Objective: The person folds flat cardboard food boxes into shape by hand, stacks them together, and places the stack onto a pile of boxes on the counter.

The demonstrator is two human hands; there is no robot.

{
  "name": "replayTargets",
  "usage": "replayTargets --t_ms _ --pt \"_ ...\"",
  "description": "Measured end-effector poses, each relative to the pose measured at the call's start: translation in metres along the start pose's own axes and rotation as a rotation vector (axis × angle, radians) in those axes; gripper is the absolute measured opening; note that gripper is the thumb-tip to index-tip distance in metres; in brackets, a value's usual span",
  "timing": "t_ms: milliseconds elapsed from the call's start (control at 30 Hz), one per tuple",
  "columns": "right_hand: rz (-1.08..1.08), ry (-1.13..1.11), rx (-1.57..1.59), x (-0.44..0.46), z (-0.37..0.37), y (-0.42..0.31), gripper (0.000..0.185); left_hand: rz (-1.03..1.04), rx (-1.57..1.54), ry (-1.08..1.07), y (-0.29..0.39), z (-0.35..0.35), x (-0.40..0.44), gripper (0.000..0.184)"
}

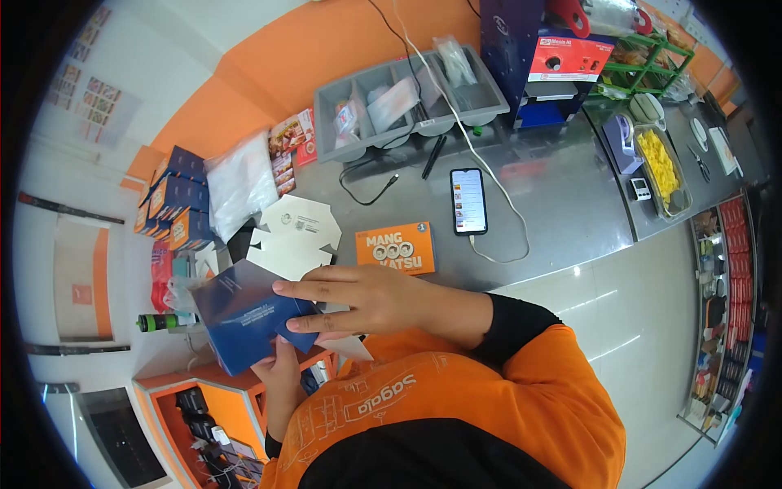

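One steel counter: bears the white carton blank.
Blue carton: raised before the torso, beside that blank; probably light, stiff card, slightly slick.
Right hand: fingers extended across the carton's end; whether they pinch, I cannot tell.
Left hand: grasping the carton's lower edge, thumb showing.
Folded edges: likely the safest hold; broad panels could dent.

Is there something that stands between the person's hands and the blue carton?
Nothing visible does. The right hand touches the blue carton directly, and the left hand holds its near edge. The flat white cardboard lies beyond them, not between.
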State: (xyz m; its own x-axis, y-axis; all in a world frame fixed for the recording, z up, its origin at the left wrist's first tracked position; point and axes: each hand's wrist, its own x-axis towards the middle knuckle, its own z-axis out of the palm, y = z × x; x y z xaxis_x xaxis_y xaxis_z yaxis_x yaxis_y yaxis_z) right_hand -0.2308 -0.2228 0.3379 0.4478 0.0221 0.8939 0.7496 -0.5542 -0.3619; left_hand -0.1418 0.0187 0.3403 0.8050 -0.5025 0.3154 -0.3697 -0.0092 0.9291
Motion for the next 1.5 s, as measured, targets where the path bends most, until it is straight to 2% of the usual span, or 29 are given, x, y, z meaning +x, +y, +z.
replayTargets --t_ms 100,200,367,500,633,700,833,1000,1100,1300,1367,1400,1467,1500 --pt "0.007 0.014 0.022 -0.002 -0.002 0.000 0.060 -0.016 -0.276 -0.001 -0.017 -0.003 0.004 0.043" --pt "0.015 0.036 0.027 -0.006 -0.002 0.001 0.062 0.017 -0.013 0.037 -0.015 0.003 0.006 0.048" --pt "0.053 0.071 0.036 -0.012 0.001 0.004 0.066 0.191 -0.009 0.060 0.027 0.056 0.022 0.057" --pt "0.081 0.057 0.067 -0.017 -0.002 0.005 0.065 0.330 -0.011 -0.002 0.016 0.061 0.023 0.056" --pt "0.080 0.069 0.133 -0.017 -0.004 0.007 0.063 0.275 0.069 -0.086 0.000 0.055 0.015 0.051" --pt "0.096 0.050 0.126 -0.017 -0.003 0.008 0.062 0.219 0.014 -0.111 -0.007 0.054 0.012 0.049" --pt "0.137 0.018 0.081 -0.014 0.003 0.011 0.062 -0.062 -0.120 0.065 -0.012 0.052 0.011 0.048" --pt "0.107 -0.006 0.031 -0.010 0.007 0.013 0.068 0.059 -0.121 -0.033 -0.012 0.050 0.009 0.042" --pt "0.105 -0.005 0.015 -0.006 0.008 0.010 0.065 0.112 0.090 -0.253 -0.003 0.045 0.019 0.041" --pt "0.090 0.006 -0.045 0.002 0.006 0.008 0.062 0.116 0.033 -0.233 -0.024 0.042 0.013 0.044" --pt "0.095 0.012 -0.102 0.003 0.004 0.011 0.067 0.061 0.191 -0.383 -0.022 0.036 0.015 0.046" --pt "0.224 0.056 -0.083 0.003 0.002 0.012 0.067 0.037 0.270 -0.458 -0.021 0.034 0.018 0.047" --pt "0.474 0.148 -0.047 0.003 -0.003 0.017 0.066 0.025 0.254 -0.534 0.022 0.036 0.031 0.051" --pt "0.628 0.241 0.074 0.003 -0.008 0.024 0.063 0.025 0.247 -0.570 0.039 0.035 0.037 0.053"
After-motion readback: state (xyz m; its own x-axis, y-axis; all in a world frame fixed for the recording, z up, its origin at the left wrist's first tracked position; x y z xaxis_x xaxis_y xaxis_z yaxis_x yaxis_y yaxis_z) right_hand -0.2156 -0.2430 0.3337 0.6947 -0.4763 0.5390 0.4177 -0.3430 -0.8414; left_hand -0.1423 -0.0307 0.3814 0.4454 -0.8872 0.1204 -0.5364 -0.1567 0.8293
